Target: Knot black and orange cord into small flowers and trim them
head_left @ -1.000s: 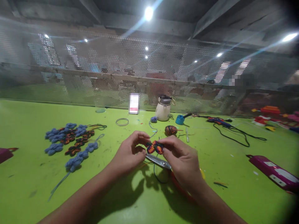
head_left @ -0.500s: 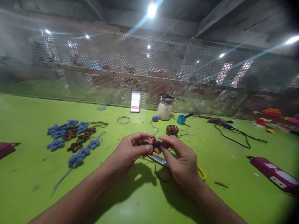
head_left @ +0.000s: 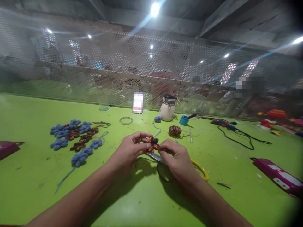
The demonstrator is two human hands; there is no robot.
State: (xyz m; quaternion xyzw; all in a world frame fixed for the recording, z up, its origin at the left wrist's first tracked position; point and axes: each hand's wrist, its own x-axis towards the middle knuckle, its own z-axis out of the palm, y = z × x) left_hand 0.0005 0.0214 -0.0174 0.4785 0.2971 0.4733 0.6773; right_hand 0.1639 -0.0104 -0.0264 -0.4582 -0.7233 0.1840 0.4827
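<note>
Between my left thumb and fingers sits a yarn flower [head_left: 153, 143], dark with orange and red petals. My left hand [head_left: 132, 148] pinches its left side. Thumb and forefinger of my right hand [head_left: 176, 157] are closed at its right petal; the exact grip is partly hidden. Below them on the table lies a pair of scissors [head_left: 200, 168] with a yellow handle, its blades partly covered by my right hand. Loose dark yarn [head_left: 159, 175] curls on the table under my hands. Past my right hand rests a ball of multicoloured yarn [head_left: 175, 130].
Blue and dark-orange yarn flowers [head_left: 59, 144] lie in a group at left. A jar [head_left: 167, 108], a phone [head_left: 138, 102], a ring [head_left: 126, 120] and a blue pot [head_left: 184, 120] stand farther back. A purple power strip [head_left: 276, 176] and a black cord [head_left: 246, 142] are at right.
The flower has turned and shifted slightly left and up in my fingers. My right hand has moved left and its fingers sit lower on the flower, showing more of the scissors' yellow handle.
</note>
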